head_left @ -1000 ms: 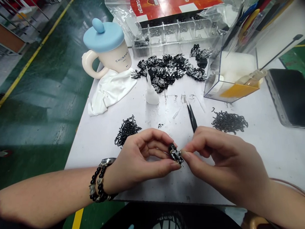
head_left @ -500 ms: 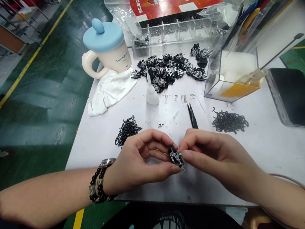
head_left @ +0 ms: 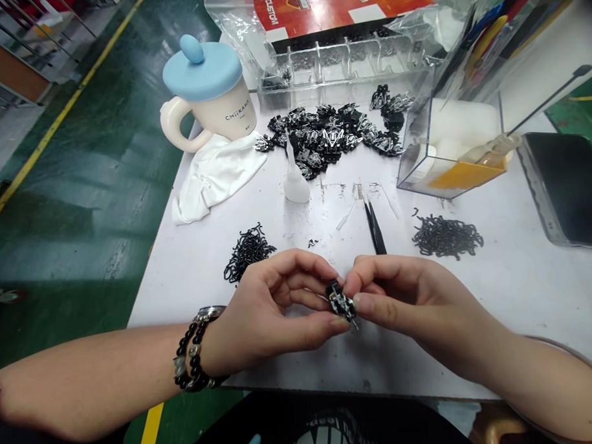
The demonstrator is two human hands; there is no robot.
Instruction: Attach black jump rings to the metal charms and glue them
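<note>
Between the thumb and fingers of my left hand [head_left: 284, 303] sits a small black-and-silver mechanical part [head_left: 341, 303], held above the near part of the table. My right hand [head_left: 405, 296] pinches at the part's right side with thumb and forefinger; whether a tiny piece is between those fingertips is hidden. Black tweezers [head_left: 374, 229] lie just beyond my right hand. A pile of small bent black pieces [head_left: 250, 253] lies past my left hand, and a similar pile [head_left: 447, 236] lies to the right. Many like black-and-silver parts [head_left: 332, 136] are heaped farther back.
A small white nozzle bottle [head_left: 296, 180] stands mid-table. Behind it are a lidded mug [head_left: 224, 111], a white cloth [head_left: 217, 176] and a clear divided tray [head_left: 339, 65]. At right stand a clear tool holder [head_left: 449, 152] and a dark flat device [head_left: 567, 186].
Both hands stay almost in place around the small part. My right hand's fingers have shifted very slightly against it; the view has moved a touch.
</note>
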